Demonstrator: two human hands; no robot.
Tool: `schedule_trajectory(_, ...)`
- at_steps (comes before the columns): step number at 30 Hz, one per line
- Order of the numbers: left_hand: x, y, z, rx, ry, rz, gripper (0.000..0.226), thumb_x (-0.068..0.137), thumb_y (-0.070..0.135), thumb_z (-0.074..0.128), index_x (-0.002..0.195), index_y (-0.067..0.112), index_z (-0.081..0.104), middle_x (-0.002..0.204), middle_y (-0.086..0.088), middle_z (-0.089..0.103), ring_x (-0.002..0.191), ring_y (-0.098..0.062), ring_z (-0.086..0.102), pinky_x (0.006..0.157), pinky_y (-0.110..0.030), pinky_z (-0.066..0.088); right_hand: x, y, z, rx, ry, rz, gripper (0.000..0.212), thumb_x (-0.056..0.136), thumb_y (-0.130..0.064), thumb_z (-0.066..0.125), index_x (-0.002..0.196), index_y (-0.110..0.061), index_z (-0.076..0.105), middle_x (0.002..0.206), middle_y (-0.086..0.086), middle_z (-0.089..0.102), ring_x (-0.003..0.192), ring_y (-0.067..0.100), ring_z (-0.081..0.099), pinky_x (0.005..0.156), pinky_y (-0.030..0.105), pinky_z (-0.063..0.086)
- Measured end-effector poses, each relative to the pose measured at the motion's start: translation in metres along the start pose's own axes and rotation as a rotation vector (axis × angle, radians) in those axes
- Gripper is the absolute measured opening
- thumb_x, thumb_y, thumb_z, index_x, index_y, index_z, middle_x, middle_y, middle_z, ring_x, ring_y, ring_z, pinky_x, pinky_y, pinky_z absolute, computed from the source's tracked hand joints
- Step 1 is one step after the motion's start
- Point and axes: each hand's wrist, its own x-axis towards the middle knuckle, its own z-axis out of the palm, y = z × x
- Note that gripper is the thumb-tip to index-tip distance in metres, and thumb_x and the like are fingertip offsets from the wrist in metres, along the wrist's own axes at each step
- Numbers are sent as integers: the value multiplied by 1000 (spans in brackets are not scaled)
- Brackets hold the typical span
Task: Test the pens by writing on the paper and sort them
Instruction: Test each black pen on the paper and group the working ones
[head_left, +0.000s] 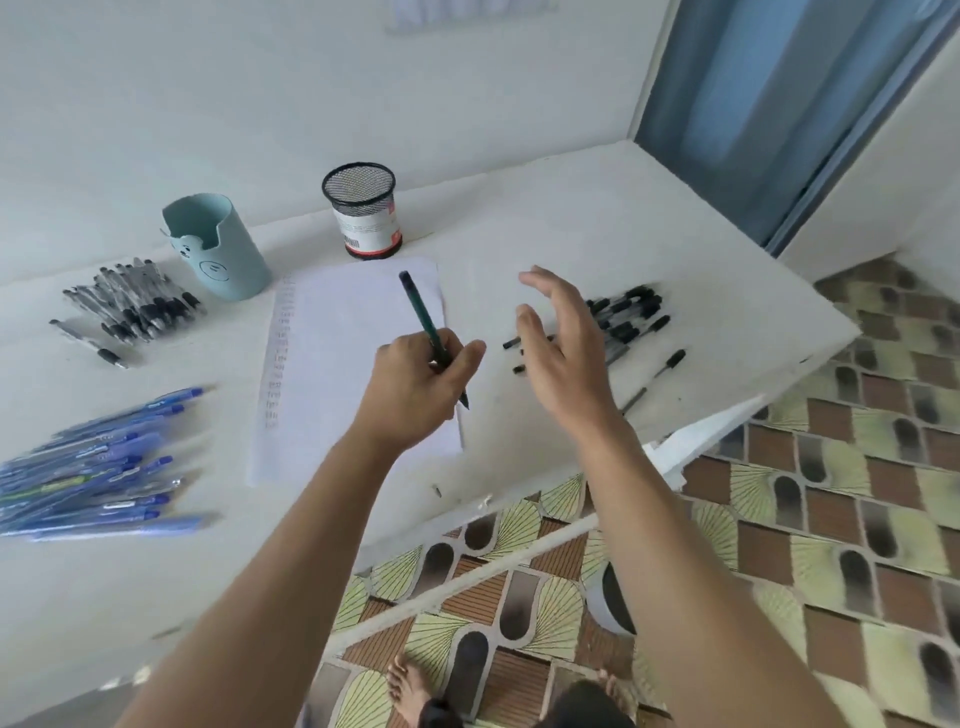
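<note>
Currently my left hand (415, 387) pinches the dark pen (422, 314) over the paper (332, 338); right hand (563, 358) hovers, grip spread, above the black pens (631, 312) — next, I judge, tip down.

Patterned floor tiles (831, 519) with a fan motif fill four to six o'clock. A blue door (769, 104) stands at one o'clock. A white round container (596, 605) sits on the tiles at five.

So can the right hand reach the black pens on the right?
Probably yes. The right hand is open and empty, just over the black pens, and nothing seems to block the way.
</note>
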Motion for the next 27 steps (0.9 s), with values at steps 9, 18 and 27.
schedule_trajectory(9,-58,59,167,29,-190,9,41,96,31,64,60,15,55,43,6,54,44,-11,53,53,-29,47,-76,93,-159,-24,129,-7,40,99,-13,51,139,-13,52,145,-5,50,138,4,41,115,23,31)
schedule_trajectory(18,-113,49,340,237,-482,-205,33,96,41,61,79,13,59,70,-3,64,69,-19,64,59,-26,47,-164,229,-248,-153,73,83,47,96,-20,49,140,-5,49,144,8,53,137,17,46,115,43,37)
schedule_trajectory(27,-135,-88,496,449,-712,-227,40,97,40,60,127,13,54,100,-4,64,80,-15,59,59,-19,41,-247,390,-231,-260,38,306,57,93,-27,47,146,-9,43,152,4,44,144,19,36,121,42,28)
